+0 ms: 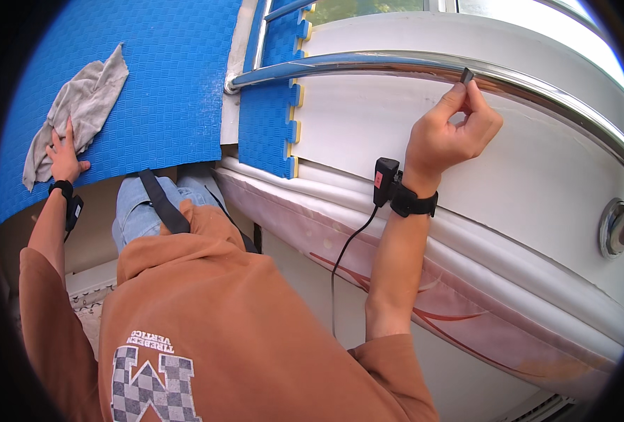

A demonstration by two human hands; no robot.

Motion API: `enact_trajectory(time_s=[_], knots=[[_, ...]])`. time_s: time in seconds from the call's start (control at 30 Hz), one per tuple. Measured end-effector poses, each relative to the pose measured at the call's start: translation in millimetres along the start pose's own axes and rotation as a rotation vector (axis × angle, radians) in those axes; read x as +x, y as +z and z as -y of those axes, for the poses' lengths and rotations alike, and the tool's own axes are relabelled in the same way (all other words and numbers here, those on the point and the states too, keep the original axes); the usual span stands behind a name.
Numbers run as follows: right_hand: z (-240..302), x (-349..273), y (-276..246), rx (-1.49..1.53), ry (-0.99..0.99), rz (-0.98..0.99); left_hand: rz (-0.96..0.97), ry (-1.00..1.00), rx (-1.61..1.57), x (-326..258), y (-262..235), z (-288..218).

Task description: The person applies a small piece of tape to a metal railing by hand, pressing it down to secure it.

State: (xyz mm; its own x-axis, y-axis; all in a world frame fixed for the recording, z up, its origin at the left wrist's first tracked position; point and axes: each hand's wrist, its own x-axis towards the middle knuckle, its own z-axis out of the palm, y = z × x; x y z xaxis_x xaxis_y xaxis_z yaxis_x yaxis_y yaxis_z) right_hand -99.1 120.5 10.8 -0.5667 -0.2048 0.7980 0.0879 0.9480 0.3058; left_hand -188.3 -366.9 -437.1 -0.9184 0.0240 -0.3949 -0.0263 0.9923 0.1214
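Observation:
Fingers spread, my left hand point(66, 163) lies on the lower edge of a crumpled grey cloth point(90, 102). The cloth rests on a blue textured foam mat point(175, 77) at the left. Raised at the upper right, my right hand point(456, 130) pinches a small dark flat piece point(467, 75) between thumb and fingertips. That piece is right at a shiny chrome rail point(368, 63); whether it touches the metal, I cannot tell.
The rail curves to a round wall flange point(615, 228) at the far right. Behind it is a white sill point(354, 116) with a toothed blue foam strip point(266, 133). Pink patterned fabric point(312, 232) hangs below. A thin black cable point(340, 261) runs from a box on my right wrist.

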Motion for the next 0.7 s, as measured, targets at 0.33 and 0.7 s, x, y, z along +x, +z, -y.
enact_trajectory(time_s=[0.33,0.7], knots=[[3.1,-15.4,7.4,0.097,-0.023,0.118,-0.014,-0.005,0.006,-2.1,1.8,-3.5],[4.9,-14.3,4.7,0.085,-0.025,0.108,-0.01,-0.007,0.024,-1.7,-0.6,-4.2]])
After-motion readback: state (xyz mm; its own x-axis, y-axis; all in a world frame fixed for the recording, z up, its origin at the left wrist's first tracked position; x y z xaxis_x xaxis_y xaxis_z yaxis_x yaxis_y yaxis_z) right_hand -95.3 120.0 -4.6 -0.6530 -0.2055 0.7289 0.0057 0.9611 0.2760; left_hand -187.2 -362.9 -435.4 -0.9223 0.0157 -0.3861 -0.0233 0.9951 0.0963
